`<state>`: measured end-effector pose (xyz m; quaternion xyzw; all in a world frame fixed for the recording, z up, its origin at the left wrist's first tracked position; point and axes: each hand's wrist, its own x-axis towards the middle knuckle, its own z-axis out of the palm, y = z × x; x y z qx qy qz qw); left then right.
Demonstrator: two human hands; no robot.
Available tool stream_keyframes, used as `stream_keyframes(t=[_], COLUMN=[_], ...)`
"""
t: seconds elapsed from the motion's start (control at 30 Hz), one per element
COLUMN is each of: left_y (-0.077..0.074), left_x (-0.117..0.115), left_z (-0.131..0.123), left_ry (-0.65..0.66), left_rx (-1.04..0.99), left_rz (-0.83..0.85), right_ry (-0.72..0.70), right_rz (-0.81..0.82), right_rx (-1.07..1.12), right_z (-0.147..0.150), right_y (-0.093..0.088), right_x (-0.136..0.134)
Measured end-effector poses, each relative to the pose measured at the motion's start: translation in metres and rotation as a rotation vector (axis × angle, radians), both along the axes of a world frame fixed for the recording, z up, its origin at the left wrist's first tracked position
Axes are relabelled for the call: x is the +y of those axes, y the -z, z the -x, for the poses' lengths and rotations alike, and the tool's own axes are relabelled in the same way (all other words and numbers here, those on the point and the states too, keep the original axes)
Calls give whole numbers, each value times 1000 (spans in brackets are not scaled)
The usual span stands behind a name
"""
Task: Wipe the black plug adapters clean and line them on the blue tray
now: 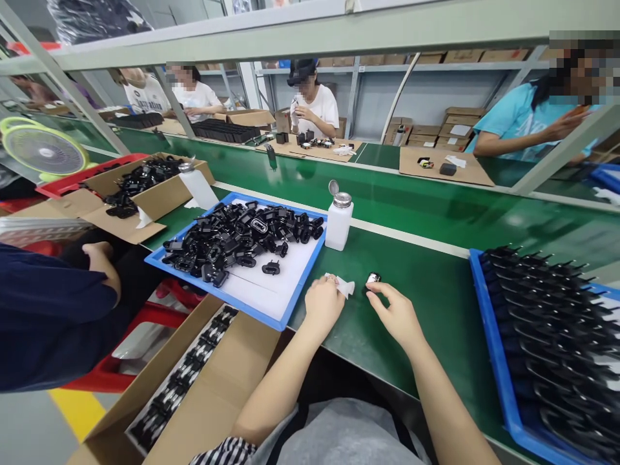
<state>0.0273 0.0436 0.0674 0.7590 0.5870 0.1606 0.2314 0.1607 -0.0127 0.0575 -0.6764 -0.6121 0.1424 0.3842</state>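
Note:
My left hand (323,302) is closed on a crumpled white wipe (345,286) just above the green bench. A hand's width to the right, my right hand (393,312) pinches a small black part with a shiny face (373,279) between thumb and fingers. Its exact kind is too small to make out. Behind both hands stands a white pump bottle (340,223) with its metal lid flipped up. To the left, a blue-rimmed tray (285,316) holds a heap of small black plastic parts (237,236), one lying apart near the front.
At right, a second blue tray (498,381) carries rows of black parts. An open carton (242,361) with packed parts stands below the bench at left. Another white bottle (199,187) and a carton of black parts (145,184) sit farther left. A co-worker's arm (104,271) is close by.

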Motion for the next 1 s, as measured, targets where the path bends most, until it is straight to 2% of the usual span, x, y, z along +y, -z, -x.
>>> stream_keyframes(t=[0.1, 0.2, 0.33, 0.47, 0.53, 0.67, 0.77, 0.83, 0.9, 0.97, 1.0], left_y=[4, 14, 23, 16, 10, 4, 5, 7, 11, 17, 19], left_x=[2, 5, 1, -9, -14, -27, -35, -38, -39, -38, -37], left_z=[2, 6, 10, 12, 16, 37, 60, 76, 88, 94, 93], left_ry=[13, -28, -109, -151, -118, -91, -64, -49, -53, -53, -44], left_rx=[-164, -217, -153, -50, -24, -59, -162, -228, -278, -330, -364], left_rz=[154, 198, 189, 146, 112, 20, 16, 44, 41, -10, -44], right_ry=[-1, -1, 35, 45, -66, -398, -507, -534, -549, -526, -467], right_rz=[-38, -63, -148, -270, -212, 116, 304, 318, 265, 188, 158], right_rx=[-10, -32, -140, -293, -333, -446, -484, -461, -401, -283, -192], right_z=[-2, -4, -3, 9, 21, 50, 63, 66, 66, 62, 58], right_y=[0, 1, 4, 8, 9, 15, 25, 34, 41, 41, 36], right_x=[0, 1, 3, 0, -1, 0, -10, -26, -44, -53, -52])
